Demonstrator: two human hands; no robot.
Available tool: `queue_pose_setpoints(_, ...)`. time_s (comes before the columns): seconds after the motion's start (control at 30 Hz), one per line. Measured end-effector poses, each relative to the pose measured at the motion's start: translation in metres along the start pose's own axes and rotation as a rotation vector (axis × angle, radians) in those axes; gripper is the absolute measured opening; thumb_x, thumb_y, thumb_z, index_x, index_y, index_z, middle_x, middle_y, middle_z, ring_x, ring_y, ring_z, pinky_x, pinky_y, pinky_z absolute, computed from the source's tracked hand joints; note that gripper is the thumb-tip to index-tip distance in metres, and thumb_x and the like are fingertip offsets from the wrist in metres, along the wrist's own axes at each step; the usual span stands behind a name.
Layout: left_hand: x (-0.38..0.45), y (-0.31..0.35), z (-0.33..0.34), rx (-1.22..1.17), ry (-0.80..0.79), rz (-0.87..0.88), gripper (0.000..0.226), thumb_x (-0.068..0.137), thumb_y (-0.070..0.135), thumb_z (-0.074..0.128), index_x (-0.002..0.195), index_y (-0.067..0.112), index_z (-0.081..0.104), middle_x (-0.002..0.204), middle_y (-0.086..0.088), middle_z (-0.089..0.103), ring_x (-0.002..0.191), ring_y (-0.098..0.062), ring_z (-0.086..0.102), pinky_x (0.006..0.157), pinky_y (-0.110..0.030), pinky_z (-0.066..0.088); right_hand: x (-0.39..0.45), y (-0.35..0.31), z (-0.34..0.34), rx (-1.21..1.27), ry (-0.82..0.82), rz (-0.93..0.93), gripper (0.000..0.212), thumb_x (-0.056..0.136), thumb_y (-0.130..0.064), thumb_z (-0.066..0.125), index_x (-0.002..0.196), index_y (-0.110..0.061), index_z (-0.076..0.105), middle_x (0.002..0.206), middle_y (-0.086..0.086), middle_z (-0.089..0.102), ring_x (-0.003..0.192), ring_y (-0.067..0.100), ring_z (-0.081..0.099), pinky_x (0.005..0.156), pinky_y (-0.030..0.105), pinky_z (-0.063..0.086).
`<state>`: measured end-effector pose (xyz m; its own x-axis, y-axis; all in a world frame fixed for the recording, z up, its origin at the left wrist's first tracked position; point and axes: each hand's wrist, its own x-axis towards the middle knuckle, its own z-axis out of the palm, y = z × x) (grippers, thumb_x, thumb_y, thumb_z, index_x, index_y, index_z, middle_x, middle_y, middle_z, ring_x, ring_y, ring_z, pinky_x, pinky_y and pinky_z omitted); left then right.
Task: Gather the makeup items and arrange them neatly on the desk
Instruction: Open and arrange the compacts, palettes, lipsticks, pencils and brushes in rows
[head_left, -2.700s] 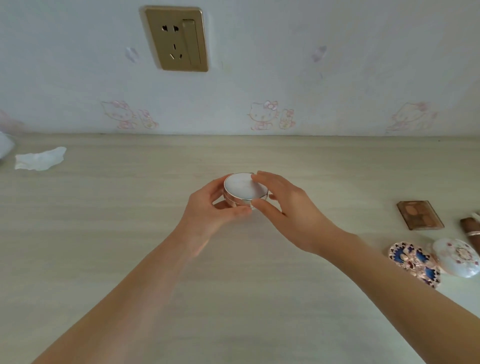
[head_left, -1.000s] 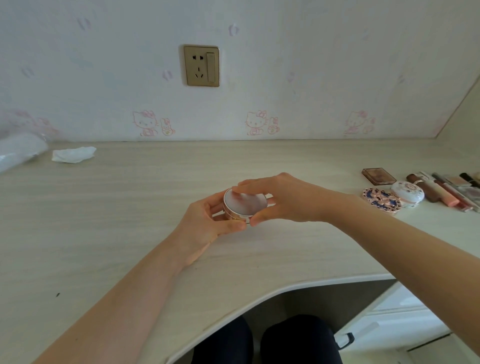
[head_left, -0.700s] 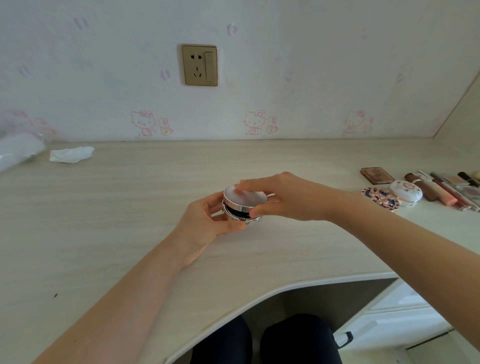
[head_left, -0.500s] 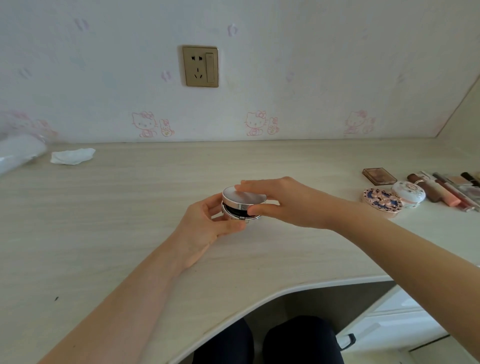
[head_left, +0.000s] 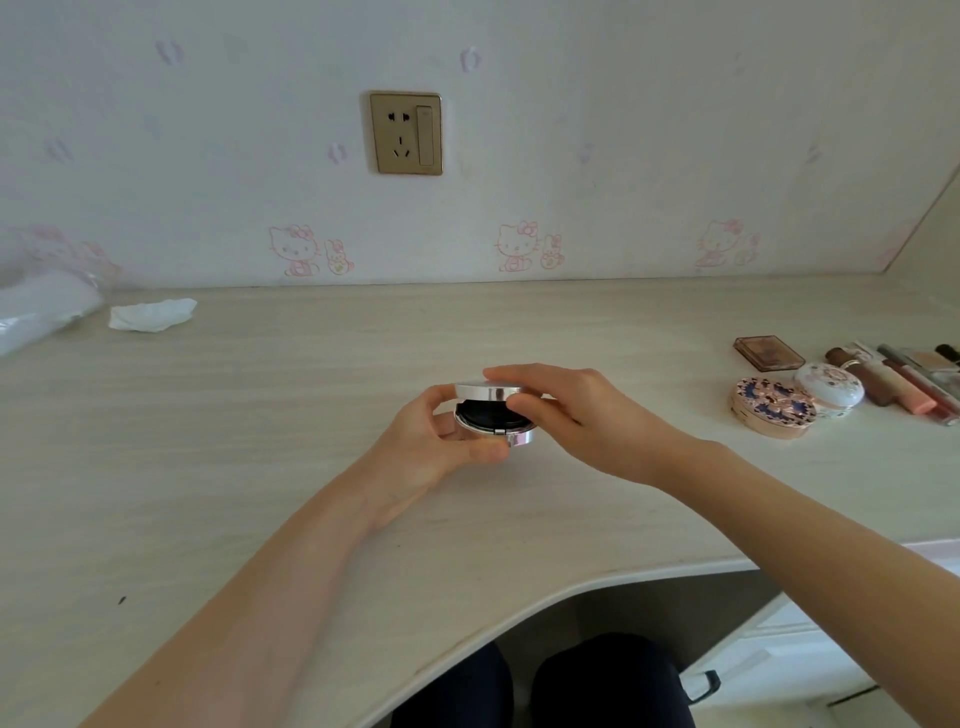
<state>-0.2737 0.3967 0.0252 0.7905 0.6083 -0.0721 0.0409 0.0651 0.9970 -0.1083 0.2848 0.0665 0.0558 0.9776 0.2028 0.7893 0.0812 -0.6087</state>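
Left hand (head_left: 436, 441) cupping base of silver compact (head_left: 493, 415) just above mid-bench (head_left: 260, 441), steadying it; right hand (head_left: 566, 415) pinching hinged lid (head_left: 488, 391), propped ajar, likely checking inside. Other makeup (head_left: 831, 387) clustered far right near bench edge; broad bare surface between for lining things up.

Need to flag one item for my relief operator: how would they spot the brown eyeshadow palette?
Look at the desk's far right, where the makeup is clustered. The palette lies flat at the cluster's near-wall left corner, behind the blue patterned round compact. It is the only flat brown rectangle there.
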Motion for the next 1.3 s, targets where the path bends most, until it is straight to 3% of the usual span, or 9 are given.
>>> queue_pose_setpoints(0.13,0.006,0.007,-0.007,0.184,-0.054,0.039,0.07,0.06,0.008,0.087,0.123,0.015,0.056,0.112,0.0,0.07,0.106,-0.013,0.065,0.095,-0.034,0.05,0.0,0.004,0.003,0.04,-0.011,0.003,0.035,0.1,-0.022,0.043,0.133,-0.027,0.052,0.117,-0.022,0.058,0.107,-0.007,0.054,0.09,0.007,0.04)
queue_pose_setpoints(0.23,0.011,0.011,-0.013,0.35,-0.078,0.069,0.069,0.061,0.01,0.088,0.121,0.022,0.058,0.111,0.009,0.069,0.106,-0.003,0.063,0.094,-0.028,0.048,-0.001,0.006,0.006,0.051,-0.023,-0.007,0.035,0.1,-0.02,0.044,0.133,-0.028,0.052,0.119,-0.022,0.058,0.107,-0.007,0.055,0.091,0.01,0.043)
queue_pose_setpoints(0.5,0.016,0.004,-0.016,0.634,-0.126,0.131,0.085,0.049,0.038,0.09,0.126,0.029,0.054,0.117,0.014,0.063,0.111,-0.003,0.059,0.099,-0.034,0.047,-0.006,0.015,0.019,0.056,-0.066,-0.004,0.038,0.098,-0.021,0.049,0.136,-0.024,0.05,0.134,-0.011,0.055,0.112,0.0,0.057,0.098,0.024,0.045)
queue_pose_setpoints(0.7,0.016,-0.001,-0.017,0.865,-0.081,0.124,0.095,0.051,0.047,0.089,0.134,0.039,0.043,0.125,0.026,0.045,0.137,-0.004,0.021,0.107,-0.023,0.028,-0.011,0.021,0.027,0.061,-0.048,0.016,0.037,0.097,-0.024,0.051,0.134,-0.027,0.05,0.129,-0.008,0.059,0.111,0.015,0.059,0.095,0.036,0.046)
queue_pose_setpoints(0.8,0.012,-0.001,-0.017,0.888,-0.032,0.12,0.097,0.049,0.049,0.088,0.134,0.039,0.042,0.13,0.02,0.046,0.133,-0.004,0.024,0.101,-0.02,0.029,-0.01,0.022,0.03,0.057,-0.043,0.017,0.037,0.097,-0.027,0.051,0.134,-0.029,0.049,0.127,-0.005,0.06,0.108,0.024,0.06,0.094,0.04,0.047)
queue_pose_setpoints(0.97,-0.003,-0.002,-0.012,0.874,0.083,0.127,0.106,0.051,0.044,0.09,0.142,0.031,0.035,0.125,0.023,0.044,0.129,-0.002,0.027,0.097,-0.016,0.025,-0.009,0.026,0.032,0.07,-0.018,0.004,0.041,0.095,-0.024,0.055,0.135,-0.028,0.05,0.135,-0.011,0.053,0.126,0.005,0.045,0.101,0.03,0.042)
queue_pose_setpoints(1.07,-0.011,-0.008,-0.011,0.801,0.196,0.126,0.103,0.051,0.048,0.088,0.14,0.031,0.039,0.122,0.021,0.052,0.125,-0.005,0.04,0.099,-0.021,0.032,-0.009,0.028,0.032,0.052,-0.018,-0.004,0.043,0.094,-0.024,0.057,0.136,-0.029,0.05,0.133,-0.018,0.052,0.13,0.001,0.036,0.104,0.026,0.038)
queue_pose_setpoints(1.2,-0.014,-0.01,-0.007,0.718,0.272,0.136,0.096,0.052,0.045,0.089,0.136,0.03,0.045,0.108,0.024,0.056,0.112,-0.001,0.051,0.088,-0.012,0.035,-0.009,0.028,0.032,0.075,-0.015,0.006,0.041,0.094,-0.025,0.057,0.134,-0.034,0.051,0.132,-0.013,0.053,0.128,0.001,0.038,0.106,0.028,0.038)
queue_pose_setpoints(1.3,-0.016,-0.01,-0.005,0.684,0.291,0.13,0.097,0.052,0.04,0.09,0.136,0.03,0.044,0.098,0.033,0.052,0.111,0.002,0.051,0.087,-0.01,0.033,-0.006,0.024,0.029,0.078,-0.014,0.007,0.038,0.095,-0.021,0.055,0.133,-0.026,0.053,0.132,-0.007,0.056,0.121,0.0,0.045,0.103,0.023,0.04)
